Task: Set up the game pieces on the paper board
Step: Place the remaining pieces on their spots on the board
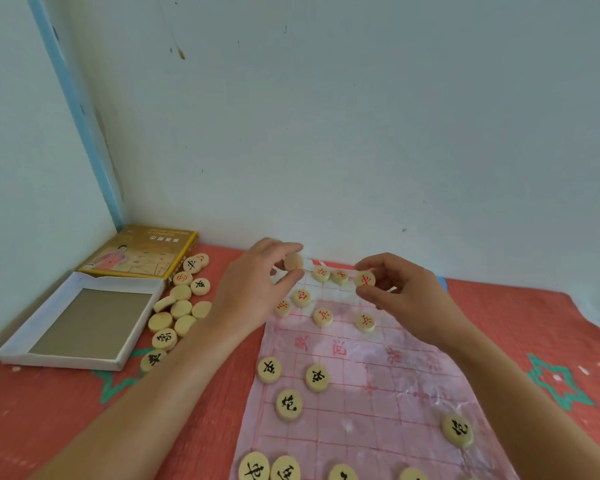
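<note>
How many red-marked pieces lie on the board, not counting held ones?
6 pieces: two at the far edge, one just nearer, three in the next row. Hands may hide others.

The bottom edge is cutting off the paper board (378, 393) and slicing through the nearest discs (254, 466), so their black marks are showing only in part. The left forearm (146, 382) and right forearm (520, 393) are running out of view there too.

The left grip (253, 292) is covering the board's far left corner and part of a half-hidden disc (282, 308). The plain disc (293, 262) it is pinching is showing no mark. The left forearm is hiding part of a black-marked disc (152, 361).

The right grip (406, 296) is overlapping its held disc (365, 279) and hiding most of a blue scrap (442, 283). The print on the box lid (142, 252) is blurring too much to read.
</note>
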Demonstrator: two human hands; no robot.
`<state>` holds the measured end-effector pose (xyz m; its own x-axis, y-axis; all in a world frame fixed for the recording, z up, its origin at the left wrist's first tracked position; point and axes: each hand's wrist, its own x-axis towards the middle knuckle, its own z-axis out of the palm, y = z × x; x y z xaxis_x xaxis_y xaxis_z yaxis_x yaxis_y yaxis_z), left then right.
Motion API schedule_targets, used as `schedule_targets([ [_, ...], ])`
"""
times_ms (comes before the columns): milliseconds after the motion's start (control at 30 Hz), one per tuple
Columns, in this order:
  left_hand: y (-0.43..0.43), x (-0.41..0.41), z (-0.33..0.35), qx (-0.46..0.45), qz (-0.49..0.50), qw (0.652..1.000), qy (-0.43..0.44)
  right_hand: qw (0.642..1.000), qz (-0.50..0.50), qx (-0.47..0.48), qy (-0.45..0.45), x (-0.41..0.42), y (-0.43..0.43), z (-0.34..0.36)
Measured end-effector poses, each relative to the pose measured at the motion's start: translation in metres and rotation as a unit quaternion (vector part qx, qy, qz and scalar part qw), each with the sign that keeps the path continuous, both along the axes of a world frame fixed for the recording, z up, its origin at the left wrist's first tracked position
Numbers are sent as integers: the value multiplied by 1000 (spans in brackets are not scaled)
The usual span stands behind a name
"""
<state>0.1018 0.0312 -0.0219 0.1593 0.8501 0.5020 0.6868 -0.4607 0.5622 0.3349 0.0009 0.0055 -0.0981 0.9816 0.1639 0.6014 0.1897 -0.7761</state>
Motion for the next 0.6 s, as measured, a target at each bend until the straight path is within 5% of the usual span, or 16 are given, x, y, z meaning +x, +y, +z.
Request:
schedule_targets([
  [600,-11,3,-14,101,-85,991,27,963,-258,46,60,77,7,-12],
])
